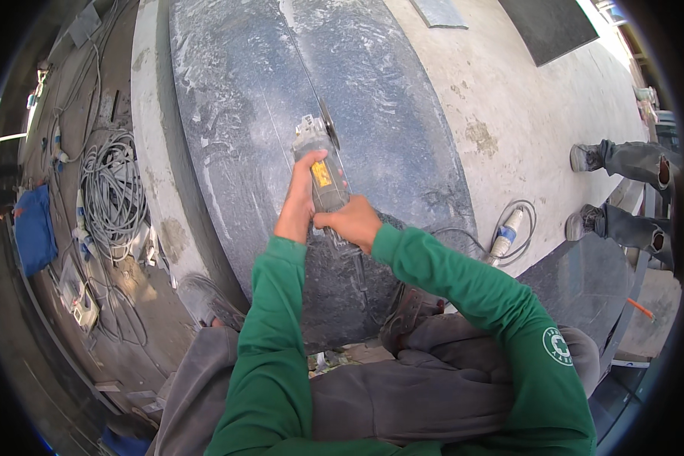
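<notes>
An angle grinder (321, 176) with a grey body and a yellow label is held in both my hands over a dark stone slab (391, 114). My left hand (302, 190) wraps around its front body, thumb on top. Behind it, my right hand (355, 220) closes around the rear end. The thin cutting disc (329, 125) stands on edge at the grinder's right side, in line with a dark straight cut (300, 57) that runs away from me. Whether the disc is in the stone I cannot tell. Pale dust streaks the slab.
A coiled grey cable (114, 182) and a blue cloth (35, 228) lie on the left floor. A cable with a white-and-blue connector (507, 234) rests right of the slab. Another person's legs (631, 163) stand at the right. A dark tile (551, 30) lies far right.
</notes>
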Motion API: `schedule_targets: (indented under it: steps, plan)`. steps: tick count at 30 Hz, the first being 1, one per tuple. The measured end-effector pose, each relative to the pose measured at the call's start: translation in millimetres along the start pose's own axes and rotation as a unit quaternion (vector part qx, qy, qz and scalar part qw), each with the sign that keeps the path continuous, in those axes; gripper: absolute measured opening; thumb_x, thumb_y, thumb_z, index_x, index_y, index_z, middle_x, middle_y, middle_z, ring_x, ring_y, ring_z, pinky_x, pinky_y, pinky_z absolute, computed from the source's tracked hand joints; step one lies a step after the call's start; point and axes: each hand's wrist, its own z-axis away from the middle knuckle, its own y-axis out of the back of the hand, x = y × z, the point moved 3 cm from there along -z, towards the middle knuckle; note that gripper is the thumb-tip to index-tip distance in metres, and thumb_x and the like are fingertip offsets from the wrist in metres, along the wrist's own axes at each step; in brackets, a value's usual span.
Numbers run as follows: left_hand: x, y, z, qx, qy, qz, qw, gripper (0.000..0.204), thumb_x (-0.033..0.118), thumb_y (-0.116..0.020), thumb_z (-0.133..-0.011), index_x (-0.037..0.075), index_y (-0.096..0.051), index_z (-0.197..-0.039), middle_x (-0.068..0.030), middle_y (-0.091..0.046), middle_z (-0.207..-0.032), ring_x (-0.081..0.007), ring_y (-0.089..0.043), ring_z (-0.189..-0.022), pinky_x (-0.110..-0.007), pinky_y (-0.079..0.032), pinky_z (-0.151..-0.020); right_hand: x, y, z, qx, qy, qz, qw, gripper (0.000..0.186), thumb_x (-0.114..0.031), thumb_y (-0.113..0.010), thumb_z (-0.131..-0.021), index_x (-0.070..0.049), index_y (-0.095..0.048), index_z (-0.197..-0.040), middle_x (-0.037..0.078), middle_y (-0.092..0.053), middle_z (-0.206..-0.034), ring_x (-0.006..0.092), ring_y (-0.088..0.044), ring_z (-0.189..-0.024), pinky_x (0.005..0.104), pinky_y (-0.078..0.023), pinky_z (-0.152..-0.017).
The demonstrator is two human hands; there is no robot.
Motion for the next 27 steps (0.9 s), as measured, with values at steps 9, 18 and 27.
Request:
schedule_targets:
  steps: [9, 18, 27]
  plan:
    - [4.1, -4.1, -2.4, 0.0, 0.003, -0.001, 1.0, 0.051, 0.038, -0.067, -0.078, 0.001, -0.056, -0.112, -0.0198, -0.065, -0.087, -0.0329, -0.067, -0.065, -0.043, -0.059, -0.057, 3.0, 2.1, -9.6, 0.013, -0.014, 0.019, 1.0, 0.041, -0.024, -0.079, -0.065, 0.001, -0.071, -0.097, 0.009, -0.069, -0.086, 0.0183, -0.065, -0.076, 0.0334, -0.051, -0.068]
    - [42.5, -3.4, -48.2, -0.011, -0.002, -0.004, 1.0, 0.047, 0.038, -0.067, -0.078, 0.002, -0.056, -0.108, -0.0185, -0.065, -0.084, -0.0333, -0.066, -0.069, -0.045, -0.058, -0.062, -27.2, 5.6, -58.1, 0.001, 0.008, -0.005, 1.0, 0.037, -0.016, -0.076, -0.068, 0.005, -0.068, -0.097, 0.009, -0.067, -0.089, 0.017, -0.062, -0.077, 0.0327, -0.048, -0.066]
    - [9.9, -7.1, -5.2, -0.004, 0.005, 0.001, 1.0, 0.047, 0.038, -0.066, -0.077, 0.002, -0.056, -0.106, -0.0166, -0.063, -0.082, -0.0307, -0.065, -0.065, -0.045, -0.056, -0.058, -1.9, 1.9, -17.0, 0.003, -0.008, 0.005, 1.0, 0.036, -0.015, -0.076, -0.068, 0.002, -0.068, -0.099, 0.008, -0.067, -0.09, 0.016, -0.061, -0.079, 0.0321, -0.048, -0.068]
